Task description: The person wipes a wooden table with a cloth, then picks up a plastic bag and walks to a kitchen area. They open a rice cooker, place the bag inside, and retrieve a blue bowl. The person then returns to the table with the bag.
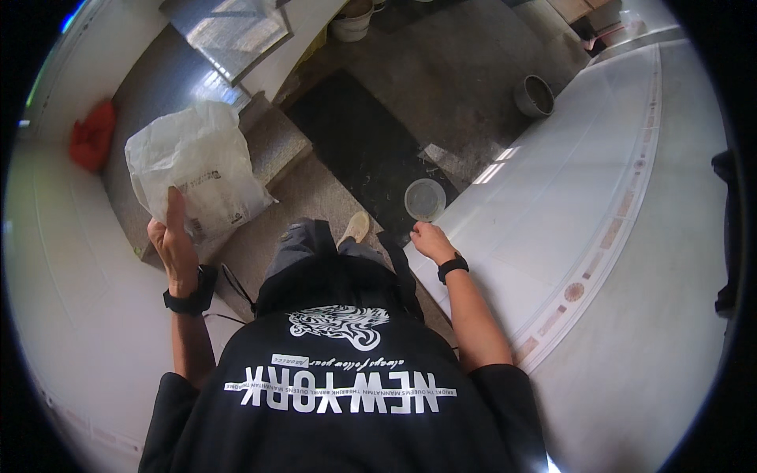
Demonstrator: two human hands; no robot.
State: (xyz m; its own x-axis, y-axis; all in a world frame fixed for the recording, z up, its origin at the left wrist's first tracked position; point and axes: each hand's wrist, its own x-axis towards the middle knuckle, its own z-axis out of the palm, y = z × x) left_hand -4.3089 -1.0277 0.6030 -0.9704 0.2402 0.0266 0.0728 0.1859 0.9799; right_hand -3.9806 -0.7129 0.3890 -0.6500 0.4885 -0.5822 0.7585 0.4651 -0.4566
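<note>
My left hand (pixel 173 248) grips a crumpled, translucent white plastic bag (pixel 201 156) by its lower edge, with the thumb lying over the front. The bag bears printed writing and what its folds contain cannot be made out. On the right, my right hand (pixel 432 241) hangs by the white tiled wall with its fingers curled in. Nothing shows in it. Just beyond it in the picture, a round, pale plastic tub (pixel 424 200) stands on a dark floor mat (pixel 361 130).
Stone-like steps (pixel 281 142) rise at the left, with a red cloth-like item (pixel 93 136) against the wall. A grey round pot (pixel 534 96) stands by the white tiled wall (pixel 532 195). Farther off is a white bucket (pixel 352 25). Below me shows a beige shoe (pixel 355 227).
</note>
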